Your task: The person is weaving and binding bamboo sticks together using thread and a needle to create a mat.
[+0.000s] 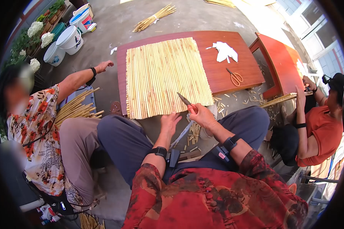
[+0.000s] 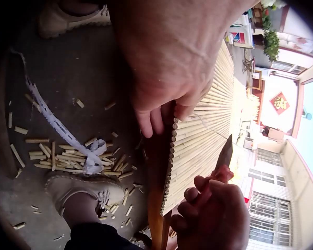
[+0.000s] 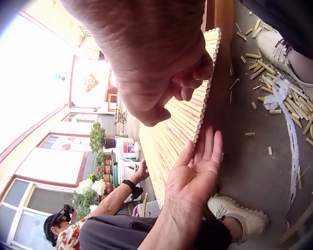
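A mat of pale reed stalks [image 1: 164,76] laid side by side covers the left part of a reddish-brown table [image 1: 225,34]. My right hand [image 1: 203,116] grips a pair of scissors [image 1: 184,100] by the red handles, with the dark blades pointing away from me over the mat's near edge. To its left, my left hand [image 1: 169,125] is at that edge with fingers extended. In the right wrist view its thumb touches the stalk ends, palm turned up. A thin thread [image 2: 211,127] runs across the mat near the blade tip in the left wrist view.
Orange-handled scissors [image 1: 236,78] and white paper [image 1: 223,51] lie on the table's right. Cut stalk pieces [image 1: 195,131] litter the floor. A person in a flowered shirt [image 1: 38,129] sits left beside a stalk bundle [image 1: 78,105]; another in orange [image 1: 323,129] sits right. Buckets [image 1: 68,40] stand behind.
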Motion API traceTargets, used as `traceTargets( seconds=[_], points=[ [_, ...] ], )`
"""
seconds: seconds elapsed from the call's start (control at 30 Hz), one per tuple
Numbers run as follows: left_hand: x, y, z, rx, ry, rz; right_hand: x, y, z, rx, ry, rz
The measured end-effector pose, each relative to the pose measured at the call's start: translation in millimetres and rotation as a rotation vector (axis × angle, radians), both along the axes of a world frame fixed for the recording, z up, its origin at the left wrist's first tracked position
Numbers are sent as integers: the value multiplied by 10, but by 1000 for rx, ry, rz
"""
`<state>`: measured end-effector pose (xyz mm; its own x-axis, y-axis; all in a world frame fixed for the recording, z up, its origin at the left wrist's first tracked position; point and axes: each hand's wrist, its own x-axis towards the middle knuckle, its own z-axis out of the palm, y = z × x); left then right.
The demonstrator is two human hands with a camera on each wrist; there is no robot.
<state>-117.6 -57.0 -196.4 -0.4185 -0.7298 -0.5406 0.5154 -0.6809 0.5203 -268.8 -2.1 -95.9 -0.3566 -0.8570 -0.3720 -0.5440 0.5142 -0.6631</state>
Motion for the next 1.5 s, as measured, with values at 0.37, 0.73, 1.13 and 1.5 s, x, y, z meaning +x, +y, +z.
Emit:
traceTargets(
  seconds=[0.37,0.73,1.13,1.5],
  points=[
    [2,19,45,0,-13,103,-892,-122,128,75,17,-171],
    [25,40,115,94,55,134,-1413,-392,-381,-35,705,-152],
    [-2,115,295,10,69,77,-851,-638,61,-347,490,327],
    [136,157,405,-201,-44,196,194,-589,12,-439,576,808]
  ],
)
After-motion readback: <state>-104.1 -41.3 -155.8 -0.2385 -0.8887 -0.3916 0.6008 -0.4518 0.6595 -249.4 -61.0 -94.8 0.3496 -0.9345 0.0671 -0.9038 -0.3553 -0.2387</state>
